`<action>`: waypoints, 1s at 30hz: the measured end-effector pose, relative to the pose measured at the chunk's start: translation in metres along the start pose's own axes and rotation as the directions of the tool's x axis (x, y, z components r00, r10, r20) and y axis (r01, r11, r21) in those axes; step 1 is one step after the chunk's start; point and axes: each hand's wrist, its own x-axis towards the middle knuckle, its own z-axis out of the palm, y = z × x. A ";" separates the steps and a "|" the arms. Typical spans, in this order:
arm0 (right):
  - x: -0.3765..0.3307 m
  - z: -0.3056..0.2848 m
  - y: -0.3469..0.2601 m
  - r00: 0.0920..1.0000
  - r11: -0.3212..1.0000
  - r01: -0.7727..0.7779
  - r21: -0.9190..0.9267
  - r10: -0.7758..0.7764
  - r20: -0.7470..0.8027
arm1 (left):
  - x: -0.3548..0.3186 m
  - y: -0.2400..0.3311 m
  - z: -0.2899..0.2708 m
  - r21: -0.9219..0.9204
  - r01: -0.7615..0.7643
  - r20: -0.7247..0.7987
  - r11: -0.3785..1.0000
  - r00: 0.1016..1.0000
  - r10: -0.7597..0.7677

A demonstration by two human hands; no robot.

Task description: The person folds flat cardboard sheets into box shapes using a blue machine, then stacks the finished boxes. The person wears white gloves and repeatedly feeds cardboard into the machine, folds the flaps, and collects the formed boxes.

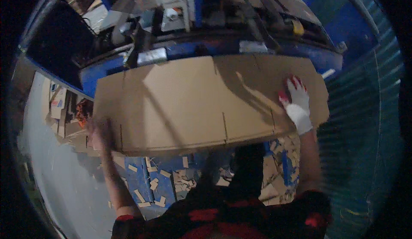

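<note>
A wide brown cardboard sheet point(184, 101) with short slots along its long edges lies in front of me, its far edge against a blue machine. My right hand point(297, 99), in a white glove with red fingertips, rests flat on the sheet's right part, fingers spread. At the near left corner is my left hand point(101, 133), which looks bare. Motion blurs its fingers, so their grip on the corner cannot be made out. Shadows fall across the cardboard.
The blue machine point(300, 52) with dark arms and metal plates spans the far side. Small cardboard offcuts point(154, 183) litter the floor below the sheet. More cardboard pieces point(58, 103) stand at the left. A green corrugated surface point(352, 153) runs along the right.
</note>
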 end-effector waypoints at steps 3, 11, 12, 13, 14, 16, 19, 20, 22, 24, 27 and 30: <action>-0.084 -0.024 -0.004 0.993 0.996 -0.093 -0.007 0.093 0.072 | -0.008 -0.086 0.037 -0.371 0.124 0.242 0.920 0.970 -0.033; -0.187 -0.019 0.004 0.497 0.493 -0.658 0.569 0.852 -0.164 | -0.030 -0.115 0.032 -0.219 -0.095 0.102 0.971 0.988 0.120; -0.193 -0.016 0.007 0.436 0.130 -0.589 0.798 0.882 0.177 | -0.030 -0.108 0.026 -0.133 -0.099 0.097 0.986 0.989 0.112; -0.195 -0.013 0.009 0.378 -0.258 -0.452 0.854 0.812 0.445 | -0.029 -0.102 0.020 -0.034 -0.126 0.048 0.991 0.991 0.128; -0.196 -0.013 0.012 0.410 -0.602 -0.206 0.772 0.663 0.626 | -0.028 -0.097 0.014 -0.041 -0.057 0.077 0.998 0.995 0.060; -0.195 -0.021 0.011 0.450 -0.311 -0.270 0.911 0.796 0.405 | -0.026 -0.090 -0.001 -0.014 0.052 0.097 0.999 0.994 -0.050; -0.189 -0.048 -0.008 0.540 0.080 -0.239 0.968 0.839 0.064 | -0.030 -0.092 -0.040 -0.597 0.287 0.376 0.749 0.925 -0.055; -0.191 -0.060 -0.021 0.595 0.187 -0.248 0.950 0.804 -0.003 | -0.034 -0.092 -0.053 -0.737 0.243 0.299 0.631 0.954 -0.018; -0.191 -0.069 -0.064 0.772 0.260 -0.392 0.882 0.616 0.161 | -0.055 -0.085 -0.077 -0.964 0.055 0.059 0.259 0.998 0.009; -0.182 -0.075 -0.096 0.948 0.685 -0.315 0.657 0.188 0.258 | -0.078 -0.059 -0.086 -1.000 -0.010 -0.006 0.021 0.984 0.180; -0.152 -0.068 -0.130 0.889 0.914 0.353 0.198 -0.394 0.234 | -0.101 -0.001 -0.085 -0.936 0.307 0.346 0.171 0.892 0.290; -0.098 -0.046 -0.126 0.880 0.880 0.448 0.159 -0.465 0.095 | -0.096 0.060 -0.077 -0.878 -0.376 -0.170 0.295 0.822 0.543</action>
